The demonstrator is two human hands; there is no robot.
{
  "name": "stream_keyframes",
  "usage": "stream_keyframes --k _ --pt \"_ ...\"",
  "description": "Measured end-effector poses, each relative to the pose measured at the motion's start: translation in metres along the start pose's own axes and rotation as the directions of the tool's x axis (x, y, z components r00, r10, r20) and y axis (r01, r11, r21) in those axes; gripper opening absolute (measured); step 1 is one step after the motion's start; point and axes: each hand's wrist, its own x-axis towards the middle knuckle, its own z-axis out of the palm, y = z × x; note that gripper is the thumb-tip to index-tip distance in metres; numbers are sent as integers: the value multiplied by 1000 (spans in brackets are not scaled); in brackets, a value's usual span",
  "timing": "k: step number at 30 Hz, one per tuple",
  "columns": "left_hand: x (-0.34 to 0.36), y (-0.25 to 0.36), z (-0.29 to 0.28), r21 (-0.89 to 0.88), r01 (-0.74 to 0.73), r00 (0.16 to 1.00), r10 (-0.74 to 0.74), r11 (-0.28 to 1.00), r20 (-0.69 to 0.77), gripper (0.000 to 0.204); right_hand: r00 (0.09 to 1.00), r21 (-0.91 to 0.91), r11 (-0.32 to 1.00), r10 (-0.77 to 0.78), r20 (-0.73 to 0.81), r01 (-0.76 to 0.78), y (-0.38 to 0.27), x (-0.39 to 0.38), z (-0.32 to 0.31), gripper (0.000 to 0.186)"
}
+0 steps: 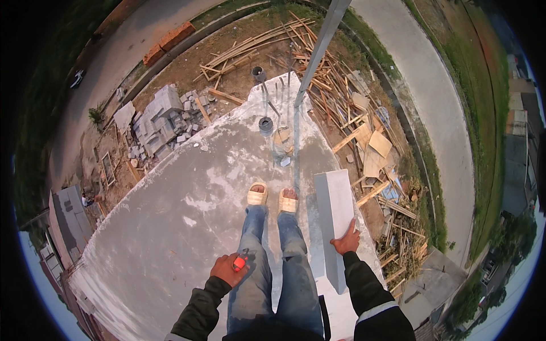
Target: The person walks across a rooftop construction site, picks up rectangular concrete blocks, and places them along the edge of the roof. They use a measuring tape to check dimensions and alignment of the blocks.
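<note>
My left hand (pixel 228 270), beside my left thigh, is closed around a small red-orange object (pixel 239 263) with a dark part; its kind is mostly hidden by the fingers. On my right stands a long pale grey lightweight concrete block (pixel 339 199), along the slab's right edge. Across its near part my right hand (pixel 347 238) grips it, thumb toward the inner side and fingers along the outer edge. Both my feet, in cream slides (pixel 257 194), stand on the grey concrete slab (pixel 165 227).
Ahead stand a grey metal post (pixel 321 51), a dark pipe end (pixel 265 125) and crumpled scraps (pixel 282 148). Beyond the slab edges the ground lies lower, with piled grey blocks (pixel 156 119) at left and scattered timber (pixel 330 85) at right.
</note>
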Motion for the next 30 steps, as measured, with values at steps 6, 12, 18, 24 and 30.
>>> stream_keyframes --k 6,12,18,24,30 --pt "34 -46 117 -5 -75 994 74 997 -81 58 993 -1 995 -98 -71 98 -86 152 39 139" --pt "38 -58 157 95 -100 961 121 990 -247 53 976 -23 980 -201 -88 200 -158 244 53 135" --pt "44 -52 169 74 -42 986 54 996 -158 57 944 -24 956 -294 -150 293 -207 291 55 133" --pt "43 -38 172 6 13 990 -12 1000 -139 59 934 -21 948 -318 -163 319 -230 317 53 131" --pt "44 -32 184 -16 71 994 -72 997 -81 62 940 5 946 -322 -112 324 -234 334 48 130"
